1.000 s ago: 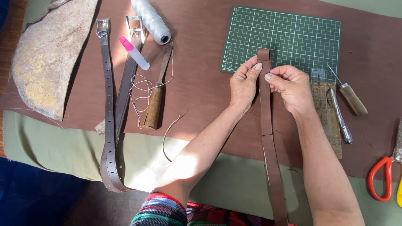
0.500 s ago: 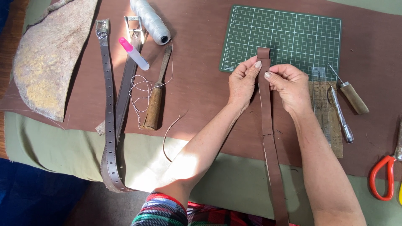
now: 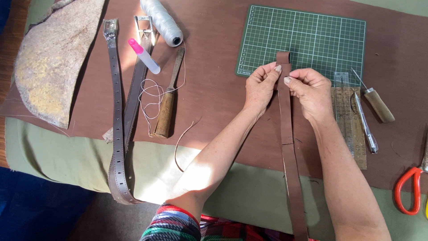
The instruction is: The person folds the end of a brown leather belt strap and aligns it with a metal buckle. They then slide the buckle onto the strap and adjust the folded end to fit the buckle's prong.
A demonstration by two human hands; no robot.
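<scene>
**Strap pinched from both sides, long axis running toward the body**

Brown leather strap [image 3: 287,147] lies lengthwise, away-to-near: far end folded over into a small loop on the lower edge of the green cutting mat [image 3: 307,40], near end trailing off the table edge toward the person's lap. A join or step shows roughly halfway down its length.

Left hand [image 3: 261,87] sits on the strap's left edge, right hand [image 3: 312,91] on its right edge — both at the same height, just below the folded tip. The strap passes straight between them. Fingers of each hand are drawn narrow, thumb and forefinger closed onto the strap; left fingertips [image 3: 277,69] and right fingertips [image 3: 287,80] nearly meet across its width. Neither hand is clearly nearer; the grip is symmetrical, with the strap's axis square to the line joining the two hands.

Around the work:
- clear ruler [image 3: 350,120] just right of the right hand, parallel to the strap
- awl [image 3: 376,102] with wooden handle and a slim metal tool [image 3: 366,125] beside the ruler
- red-handled scissors [image 3: 408,187] at the far right edge
- buckled belt [image 3: 117,116], spool of white thread [image 3: 162,22], pink-capped tube [image 3: 143,56] and a wooden-handled tool [image 3: 167,107] well apart to the left — none touched.
</scene>
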